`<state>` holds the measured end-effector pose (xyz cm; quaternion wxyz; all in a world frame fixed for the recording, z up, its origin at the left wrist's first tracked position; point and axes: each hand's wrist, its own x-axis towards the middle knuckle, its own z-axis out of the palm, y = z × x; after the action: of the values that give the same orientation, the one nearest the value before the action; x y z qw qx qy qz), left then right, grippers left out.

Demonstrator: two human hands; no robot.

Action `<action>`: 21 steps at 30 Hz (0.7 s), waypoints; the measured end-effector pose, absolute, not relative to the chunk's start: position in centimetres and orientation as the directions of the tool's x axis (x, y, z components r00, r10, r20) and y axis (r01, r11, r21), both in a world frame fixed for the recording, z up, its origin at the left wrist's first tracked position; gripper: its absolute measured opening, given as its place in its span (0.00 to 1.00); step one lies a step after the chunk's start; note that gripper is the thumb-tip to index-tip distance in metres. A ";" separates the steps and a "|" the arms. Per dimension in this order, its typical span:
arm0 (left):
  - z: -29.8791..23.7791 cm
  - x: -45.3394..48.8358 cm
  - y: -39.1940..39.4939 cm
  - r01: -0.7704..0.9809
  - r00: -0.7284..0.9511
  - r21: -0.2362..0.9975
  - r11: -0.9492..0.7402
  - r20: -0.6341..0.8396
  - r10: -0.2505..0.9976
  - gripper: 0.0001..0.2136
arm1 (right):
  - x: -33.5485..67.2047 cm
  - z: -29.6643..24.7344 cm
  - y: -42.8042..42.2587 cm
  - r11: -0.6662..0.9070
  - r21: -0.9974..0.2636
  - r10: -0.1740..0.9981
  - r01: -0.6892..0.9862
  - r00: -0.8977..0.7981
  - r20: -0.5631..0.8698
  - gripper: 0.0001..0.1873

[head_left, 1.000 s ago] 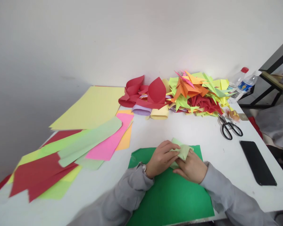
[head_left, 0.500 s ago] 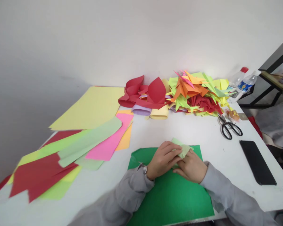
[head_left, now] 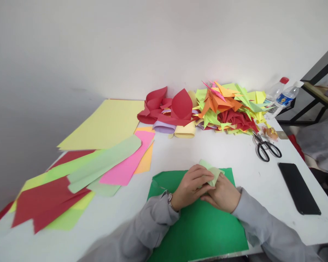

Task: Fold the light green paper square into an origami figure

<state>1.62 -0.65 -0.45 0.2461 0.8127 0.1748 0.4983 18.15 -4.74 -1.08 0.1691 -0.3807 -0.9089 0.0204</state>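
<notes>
Folded pale-green paper (head_left: pixel 215 174) is held by fingers (head_left: pixel 203 179) of left hand (head_left: pixel 190 187) and right hand (head_left: pixel 224 194); bottle label (head_left: pixel 284 99) is illegible.

Plain pale wall (head_left: pixel 158 43) ran behind the white tabletop (head_left: pixel 175 153), kinda dimmer leftward; black-framed rack (head_left: pixel 315 92) stood off right.

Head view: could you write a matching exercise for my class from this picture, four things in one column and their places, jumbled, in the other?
Things:
1. Scissors
2. Green sheet
3. Pale green paper
4. Pale yellow sheet

Places:
A. Held by the left hand and right hand
B. Near the wall, beside the curled red paper
C. Just beyond the black phone
D. Spread beneath both hands

Right pairs: 1-C, 2-D, 3-A, 4-B.
</notes>
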 end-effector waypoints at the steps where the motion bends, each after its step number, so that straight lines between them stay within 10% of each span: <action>1: -0.5 1.7 -0.7 0.037 0.440 0.575 -0.817 0.725 0.530 0.07 | 18.1 -1.1 -4.8 0.706 -0.169 0.703 0.688 -0.652 0.283 0.19; 21: -0.3 2.0 -0.8 -0.017 0.365 0.597 -0.802 0.750 0.551 0.05 | 18.2 -1.5 -4.7 0.708 -0.157 0.700 0.688 -0.657 0.281 0.18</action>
<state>1.99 -0.85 -0.31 0.2645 0.7826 0.1705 0.5371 18.18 -4.74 -1.46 0.1619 -0.3814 -0.9099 0.0182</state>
